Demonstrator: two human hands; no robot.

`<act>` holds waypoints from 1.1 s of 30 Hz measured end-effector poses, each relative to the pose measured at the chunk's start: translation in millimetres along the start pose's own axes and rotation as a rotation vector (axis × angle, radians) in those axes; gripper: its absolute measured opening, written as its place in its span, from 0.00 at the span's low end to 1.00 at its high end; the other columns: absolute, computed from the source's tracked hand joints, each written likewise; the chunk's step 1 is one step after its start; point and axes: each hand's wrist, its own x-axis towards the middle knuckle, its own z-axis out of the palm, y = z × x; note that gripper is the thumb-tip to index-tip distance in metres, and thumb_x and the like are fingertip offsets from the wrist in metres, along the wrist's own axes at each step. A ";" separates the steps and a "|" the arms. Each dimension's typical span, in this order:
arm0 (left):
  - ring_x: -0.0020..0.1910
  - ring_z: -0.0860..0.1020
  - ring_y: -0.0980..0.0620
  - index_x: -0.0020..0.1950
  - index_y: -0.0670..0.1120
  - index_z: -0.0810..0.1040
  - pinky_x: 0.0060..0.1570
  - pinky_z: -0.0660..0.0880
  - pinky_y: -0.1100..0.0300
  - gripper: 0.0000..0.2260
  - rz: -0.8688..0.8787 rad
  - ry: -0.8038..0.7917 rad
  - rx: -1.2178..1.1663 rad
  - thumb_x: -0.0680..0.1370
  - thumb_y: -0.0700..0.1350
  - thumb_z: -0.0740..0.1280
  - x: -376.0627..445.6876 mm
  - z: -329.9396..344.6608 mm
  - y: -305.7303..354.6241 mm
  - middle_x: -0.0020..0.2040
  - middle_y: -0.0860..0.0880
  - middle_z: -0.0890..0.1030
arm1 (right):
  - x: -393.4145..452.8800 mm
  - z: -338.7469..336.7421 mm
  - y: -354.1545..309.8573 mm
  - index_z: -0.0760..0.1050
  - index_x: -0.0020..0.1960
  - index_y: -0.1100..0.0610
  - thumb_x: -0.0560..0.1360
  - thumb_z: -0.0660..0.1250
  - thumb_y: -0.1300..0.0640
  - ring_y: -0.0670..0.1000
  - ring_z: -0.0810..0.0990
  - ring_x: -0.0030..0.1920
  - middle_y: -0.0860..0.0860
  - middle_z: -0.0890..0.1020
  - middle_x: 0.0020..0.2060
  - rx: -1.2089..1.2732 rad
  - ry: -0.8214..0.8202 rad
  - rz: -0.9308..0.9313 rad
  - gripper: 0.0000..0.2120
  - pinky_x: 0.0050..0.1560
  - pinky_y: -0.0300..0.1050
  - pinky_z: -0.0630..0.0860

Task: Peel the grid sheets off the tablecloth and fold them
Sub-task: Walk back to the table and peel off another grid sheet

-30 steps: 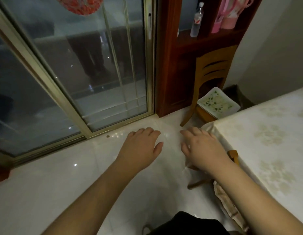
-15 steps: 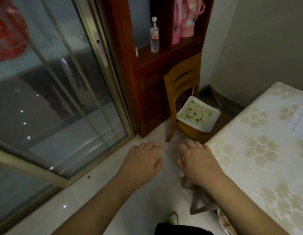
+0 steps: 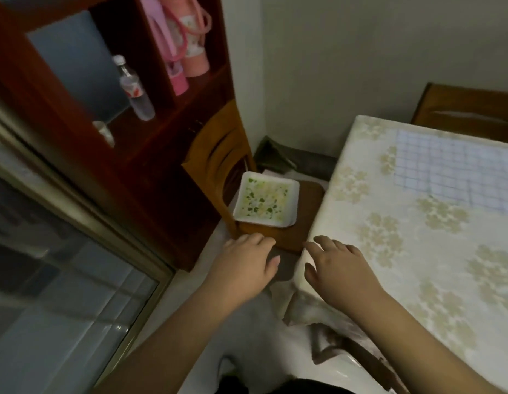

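Head view: a wooden chair (image 3: pixel 301 211) is seen beside the table corner, with a white square dish (image 3: pixel 265 201) on its seat. A dark wood cabinet (image 3: pixel 110 155) stands to the left; a clear bottle (image 3: pixel 134 91) and pink flasks (image 3: pixel 187 44) are kept on its shelves. A glass sliding door (image 3: pixel 56 280) is at far left. The flower-print tablecloth (image 3: pixel 417 251) covers the table; the grid sheet (image 3: pixel 457 173) lies flat on its far part, well apart from both hands. The left hand (image 3: pixel 244 268) is held over the floor and the right hand (image 3: pixel 338 268) over the table corner, fingers relaxed, nothing gripped.
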 end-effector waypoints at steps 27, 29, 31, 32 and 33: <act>0.68 0.70 0.52 0.74 0.53 0.66 0.67 0.67 0.51 0.21 0.829 -0.157 0.045 0.82 0.57 0.55 231.8 -40.9 6.3 0.70 0.53 0.71 | 73.6 -29.6 17.3 0.58 0.75 0.51 0.81 0.53 0.48 0.55 0.70 0.68 0.51 0.66 0.72 0.171 0.075 0.870 0.24 0.65 0.51 0.66; 0.68 0.69 0.51 0.74 0.52 0.66 0.67 0.67 0.51 0.21 0.848 -0.168 0.067 0.82 0.57 0.55 244.7 -40.1 20.7 0.70 0.53 0.71 | 72.9 -27.2 30.0 0.57 0.76 0.51 0.81 0.54 0.48 0.55 0.69 0.68 0.51 0.65 0.73 0.193 0.081 0.891 0.25 0.66 0.50 0.66; 0.68 0.69 0.51 0.74 0.52 0.66 0.67 0.67 0.50 0.21 0.856 -0.174 0.097 0.82 0.57 0.55 258.6 -36.9 35.1 0.70 0.52 0.71 | 74.6 -24.2 46.5 0.57 0.76 0.51 0.80 0.54 0.48 0.55 0.69 0.69 0.51 0.65 0.73 0.207 0.096 0.907 0.25 0.66 0.50 0.66; 0.68 0.69 0.50 0.74 0.52 0.66 0.67 0.67 0.50 0.21 0.857 -0.181 0.112 0.82 0.57 0.55 265.4 -35.7 42.1 0.70 0.52 0.71 | 76.7 -23.0 55.7 0.57 0.76 0.52 0.80 0.54 0.48 0.55 0.69 0.69 0.51 0.65 0.73 0.217 0.102 0.910 0.25 0.65 0.50 0.65; 0.68 0.69 0.50 0.74 0.52 0.65 0.67 0.66 0.50 0.21 0.854 -0.193 0.128 0.82 0.57 0.55 271.6 -34.8 48.5 0.71 0.52 0.70 | 79.6 -21.9 65.0 0.57 0.76 0.52 0.80 0.54 0.48 0.55 0.69 0.69 0.51 0.65 0.73 0.230 0.104 0.911 0.25 0.65 0.50 0.65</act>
